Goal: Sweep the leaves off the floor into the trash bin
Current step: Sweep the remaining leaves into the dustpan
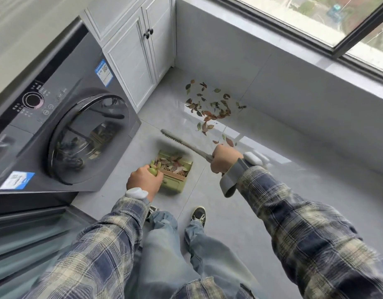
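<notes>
A green dustpan (175, 184) stands on the grey tiled floor (261, 201) in front of my feet, with several brown and green leaves inside it. My left hand (144, 180) grips the dustpan handle. My right hand (226, 158) is closed around the grey broom (184, 142), whose head points left above the dustpan's far edge. A scatter of dry leaves (210, 108) lies farther out on the floor, near the low wall under the window. No trash bin is in view.
A dark grey washing machine (63, 130) stands close on the left. White cabinets (134, 50) fill the far corner. A grey tiled low wall (272, 67) and a window (337, 22) run along the right. My shoes (199, 215) stand just behind the dustpan.
</notes>
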### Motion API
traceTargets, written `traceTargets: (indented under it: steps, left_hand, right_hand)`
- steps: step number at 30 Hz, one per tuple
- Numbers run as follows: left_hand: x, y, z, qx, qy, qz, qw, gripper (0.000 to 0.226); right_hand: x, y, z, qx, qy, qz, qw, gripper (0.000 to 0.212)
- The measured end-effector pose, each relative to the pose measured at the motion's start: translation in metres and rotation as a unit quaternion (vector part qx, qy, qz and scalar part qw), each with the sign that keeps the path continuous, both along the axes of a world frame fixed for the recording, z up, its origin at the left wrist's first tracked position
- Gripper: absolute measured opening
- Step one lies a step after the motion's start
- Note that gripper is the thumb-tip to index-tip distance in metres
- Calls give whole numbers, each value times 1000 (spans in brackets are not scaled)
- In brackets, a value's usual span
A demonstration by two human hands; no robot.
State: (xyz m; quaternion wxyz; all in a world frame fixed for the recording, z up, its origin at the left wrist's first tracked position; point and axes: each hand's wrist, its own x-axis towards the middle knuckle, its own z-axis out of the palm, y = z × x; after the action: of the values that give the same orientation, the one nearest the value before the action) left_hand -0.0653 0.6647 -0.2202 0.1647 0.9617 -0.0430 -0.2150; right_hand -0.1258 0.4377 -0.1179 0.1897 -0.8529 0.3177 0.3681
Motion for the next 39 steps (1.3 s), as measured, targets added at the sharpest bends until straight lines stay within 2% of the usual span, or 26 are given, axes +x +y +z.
traceTargets:
  steps: [4, 7, 9, 12, 16, 22, 34, 39]
  left_hand:
    - [-6, 0, -3, 3, 4, 1, 1000, 22]
    - [-9, 5, -5, 6, 17, 0, 1000, 15]
    - [-10, 5, -5, 0, 21, 0, 1000, 10]
    - [-13, 9, -6, -3, 13, -1, 1000, 17]
    - [-21, 14, -3, -5, 15, 3, 1000, 26]
    - [-39, -1, 16, -28, 8, 8, 1000, 39]
    - [-30, -60, 51, -25, -18, -76, 997, 29]
    - [-26, -86, 58, -46, -10, -95, 994, 26]
  right_hand:
    - [-6, 19, -33, 20, 5, -30, 999, 21]
    - [-20, 27, -46, 49, 28, -36, 998, 19]
    - [-27, 26, -44, 61, 41, -40, 997, 18]
    - [-31, 19, -31, 94, 53, -62, 992, 23]
    - [-35, 0, -8, 94, 39, -79, 992, 29]
    - [-51, -27, 34, 64, -8, -93, 994, 26]
    - [-98, -78, 62, 60, -78, -209, 973, 25]
    - [-108, -94, 65, 64, -83, -251, 962, 17]
